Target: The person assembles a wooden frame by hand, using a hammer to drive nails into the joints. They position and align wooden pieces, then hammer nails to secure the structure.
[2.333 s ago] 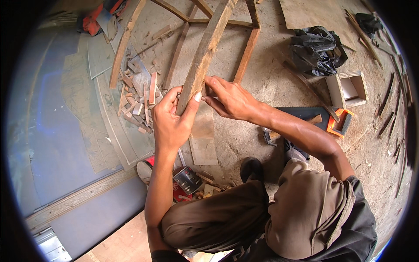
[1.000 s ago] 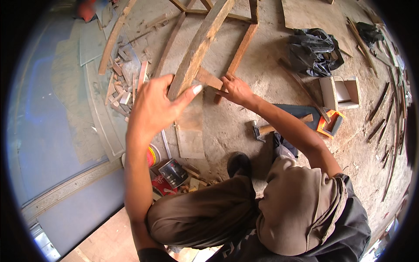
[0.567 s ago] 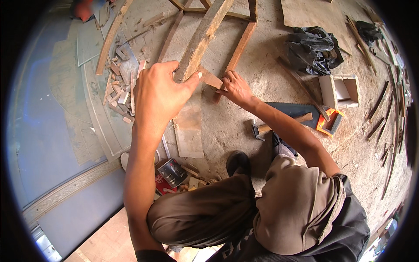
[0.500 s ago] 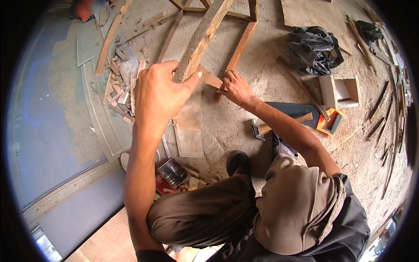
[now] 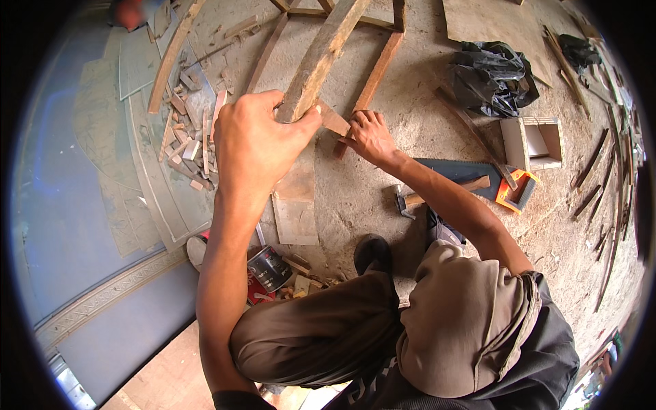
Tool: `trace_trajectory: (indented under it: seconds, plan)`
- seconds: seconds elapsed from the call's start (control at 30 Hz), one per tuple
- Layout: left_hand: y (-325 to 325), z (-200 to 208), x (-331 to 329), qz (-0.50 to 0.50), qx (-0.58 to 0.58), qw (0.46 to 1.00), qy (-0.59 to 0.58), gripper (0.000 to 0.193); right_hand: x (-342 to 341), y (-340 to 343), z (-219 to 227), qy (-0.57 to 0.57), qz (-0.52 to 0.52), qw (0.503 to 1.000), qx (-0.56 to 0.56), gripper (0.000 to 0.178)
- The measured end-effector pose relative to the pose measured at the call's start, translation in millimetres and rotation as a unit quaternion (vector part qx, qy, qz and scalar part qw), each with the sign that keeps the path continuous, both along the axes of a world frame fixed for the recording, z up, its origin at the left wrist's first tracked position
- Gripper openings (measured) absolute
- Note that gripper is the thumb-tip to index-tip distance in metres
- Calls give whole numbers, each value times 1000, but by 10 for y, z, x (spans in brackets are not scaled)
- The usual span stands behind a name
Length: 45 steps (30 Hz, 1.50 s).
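Wood fills the upper middle of the head view, where a slender frame (image 5: pixel 374 23) spreads its legs toward the person. The left hand (image 5: pixel 260 140) is closed around the lower end of the nearest leg (image 5: pixel 324 58), the thumb laid along its right side. The right hand (image 5: pixel 372 139) curls narrowly over the second leg (image 5: pixel 378 72), close to that leg's end. A short wooden piece (image 5: pixel 333 120) spans the gap between the two legs, its right end meeting the right hand; whether the fingers pinch it as well cannot be told.

On the concrete floor, a hammer (image 5: pixel 403 202) lies below the right forearm, its handle near a saw (image 5: pixel 461 174) with an orange grip. Farther right are an open pale box (image 5: pixel 532 145) and, above it, a crumpled black bag (image 5: pixel 493 78). Offcuts (image 5: pixel 193 148) lie heaped left of the left hand, while a dark can (image 5: pixel 270 268) stands tilted by the person's knee.
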<state>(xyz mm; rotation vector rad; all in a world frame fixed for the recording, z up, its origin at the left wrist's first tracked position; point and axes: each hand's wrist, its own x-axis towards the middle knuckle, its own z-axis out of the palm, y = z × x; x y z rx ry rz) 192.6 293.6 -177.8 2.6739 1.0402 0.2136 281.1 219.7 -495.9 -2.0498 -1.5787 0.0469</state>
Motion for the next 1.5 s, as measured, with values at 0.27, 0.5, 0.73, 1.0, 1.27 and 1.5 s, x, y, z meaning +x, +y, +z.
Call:
trace_trajectory:
  seconds: [0.27, 0.5, 0.73, 1.0, 1.27, 1.5]
  plan:
    - [-8, 38, 66, -14, 72, 997, 39, 48, -16, 5, 18, -12, -8, 1000, -6, 41]
    - [14, 37, 109, -5, 56, 997, 58, 51, -13, 17, 18, -22, -10, 1000, -14, 41]
    - [58, -50, 120, -14, 57, 998, 3, 48, 0, -2, 23, -11, -9, 1000, -3, 41]
    - [51, -88, 123, -32, 54, 998, -18, 47, 4, -4, -23, -11, -11, 1000, 6, 39]
    - [89, -9, 45, -4, -18, 1000, -16, 48, 120, -24, 126, 84, 35, 996, -8, 56]
    - [29, 3, -41, -36, 42, 998, 11, 40, 581, -128, 401, 184, 145, 972, -28, 78]
